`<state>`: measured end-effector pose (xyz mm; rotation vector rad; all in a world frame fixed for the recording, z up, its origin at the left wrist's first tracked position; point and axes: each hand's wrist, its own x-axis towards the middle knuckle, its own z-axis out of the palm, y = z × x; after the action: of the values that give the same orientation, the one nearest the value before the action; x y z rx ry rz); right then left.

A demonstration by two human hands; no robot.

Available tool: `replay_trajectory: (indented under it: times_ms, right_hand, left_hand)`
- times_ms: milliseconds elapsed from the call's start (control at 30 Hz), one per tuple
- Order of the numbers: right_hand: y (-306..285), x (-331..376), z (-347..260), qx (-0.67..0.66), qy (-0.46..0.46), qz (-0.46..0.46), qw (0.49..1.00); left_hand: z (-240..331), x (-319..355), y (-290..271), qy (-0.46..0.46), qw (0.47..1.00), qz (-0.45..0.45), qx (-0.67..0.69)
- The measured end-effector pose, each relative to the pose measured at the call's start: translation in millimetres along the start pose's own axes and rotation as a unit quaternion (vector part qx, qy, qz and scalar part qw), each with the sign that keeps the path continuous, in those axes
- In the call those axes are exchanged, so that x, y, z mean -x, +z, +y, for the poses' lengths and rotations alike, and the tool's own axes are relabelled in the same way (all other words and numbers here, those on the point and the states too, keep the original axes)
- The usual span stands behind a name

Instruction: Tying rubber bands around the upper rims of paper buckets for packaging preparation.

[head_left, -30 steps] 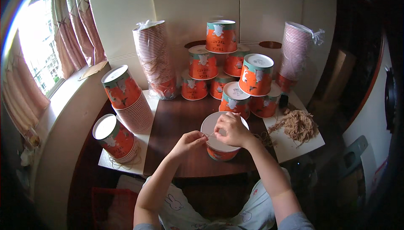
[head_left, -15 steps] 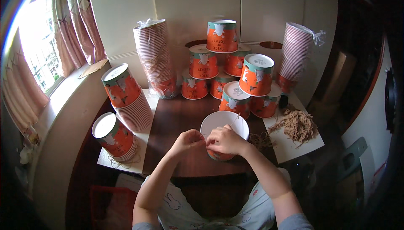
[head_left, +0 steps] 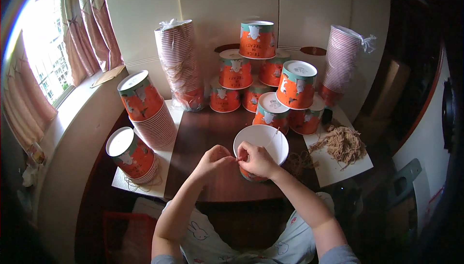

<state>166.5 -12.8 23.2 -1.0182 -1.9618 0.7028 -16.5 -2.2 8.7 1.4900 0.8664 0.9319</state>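
An orange and green paper bucket (head_left: 277, 149) with a white inside stands upright on the dark tabletop in front of me. My left hand (head_left: 215, 160) pinches at its near left rim, fingers closed. Fingertips of my right hand (head_left: 258, 160) meet the left ones there, and this hand hides part of the bucket's front. A thin tan cord (head_left: 274, 137) hangs from the far right rim down inside the bucket toward my right hand. Both pinches seem to be on this cord, though its end is mostly covered by the fingers.
Upside-down buckets (head_left: 235, 73) are piled at the back of the table (head_left: 193, 143). Tall bagged stacks (head_left: 177, 66) stand behind left and right. Two shorter bucket stacks (head_left: 140, 99) are at left. A tangled heap of tan cords (head_left: 344, 144) lies at right.
My right hand has turned slightly, its fingertips drawn up against the left ones at the bucket's rim. The view has shifted a little; the bucket otherwise stays put.
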Motion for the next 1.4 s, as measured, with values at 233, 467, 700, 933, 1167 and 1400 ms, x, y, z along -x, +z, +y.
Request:
replay_trajectory:
  times_ms: [233, 467, 700, 933, 1167, 1400]
  right_hand:
    - [-2, -2, 9, -0.016, 0.011, 0.025, 0.999]
    - [-2, -1, 11, -0.068, 0.019, 0.01, 0.997]
    - [-1, -1, 17, -0.075, 0.018, 0.012, 0.997]
    - [0, -2, 19, -0.077, 0.006, 0.016, 0.997]
    - [0, -1, 20, -0.087, 0.011, 0.015, 0.996]
    - [-1, -1, 19, -0.08, 0.01, 0.026, 0.996]
  left_hand:
    - [-13, 1, 6, -0.015, 0.988, -0.021, -0.155]
    - [-7, 7, 20, -0.014, 0.965, 0.052, -0.258]
    - [-5, 9, 22, 0.103, 0.96, 0.144, -0.217]
    - [-8, 6, 23, 0.119, 0.958, 0.175, -0.191]
    - [-7, 8, 30, 0.147, 0.933, 0.206, -0.256]
    - [-12, 7, 23, 0.121, 0.989, 0.08, 0.007]
